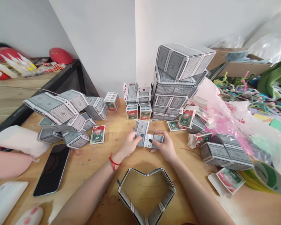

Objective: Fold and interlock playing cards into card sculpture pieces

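My left hand (128, 143) pinches grey-backed playing cards (141, 127), with the thumb on top. My right hand (166, 146) is closed on the right end of the same joined piece, where a white strip marked with a 2 shows near the thumb. Between my forearms stands a heart-shaped frame (125, 197) made of playing cards, open in the middle. Just beyond my hands are red-and-green card boxes (132, 112) with card pieces (131, 93) on top. My fingers under the cards are partly hidden.
A tall stack of card blocks (170, 84) rises at the back right, and tilted card blocks (61, 109) pile up at left. A phone (51, 170) lies at left. Tape roll (267, 176), plastic bags (231, 115) and loose card boxes (200, 139) crowd the right.
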Motion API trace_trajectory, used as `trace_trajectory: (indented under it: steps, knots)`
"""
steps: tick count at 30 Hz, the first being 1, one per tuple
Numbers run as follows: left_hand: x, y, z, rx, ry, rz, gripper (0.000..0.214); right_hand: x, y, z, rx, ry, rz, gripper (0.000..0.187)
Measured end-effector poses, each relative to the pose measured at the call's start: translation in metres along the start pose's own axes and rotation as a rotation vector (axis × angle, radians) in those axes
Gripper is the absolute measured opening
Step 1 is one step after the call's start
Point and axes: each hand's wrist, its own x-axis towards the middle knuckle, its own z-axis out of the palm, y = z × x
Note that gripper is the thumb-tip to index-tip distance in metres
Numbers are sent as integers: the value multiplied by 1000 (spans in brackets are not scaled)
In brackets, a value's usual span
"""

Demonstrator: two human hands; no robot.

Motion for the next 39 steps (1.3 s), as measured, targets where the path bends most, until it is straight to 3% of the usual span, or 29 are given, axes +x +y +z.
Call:
trace_trajectory:
  steps: [8,19,26,39]
  knots:
    - [-1,-6,6,79,104,31,43,1,0,0,24,6,-1,38]
    - [-3,2,17,-327,150,-169,37,-1,-2,0,7,-5,-18,37]
    - [2,5,13,-346,227,-118,38,-1,-2,-3,65,-119,50,42]
    - [1,6,12,-310,168,-144,39,-4,0,5,60,-92,14,44]
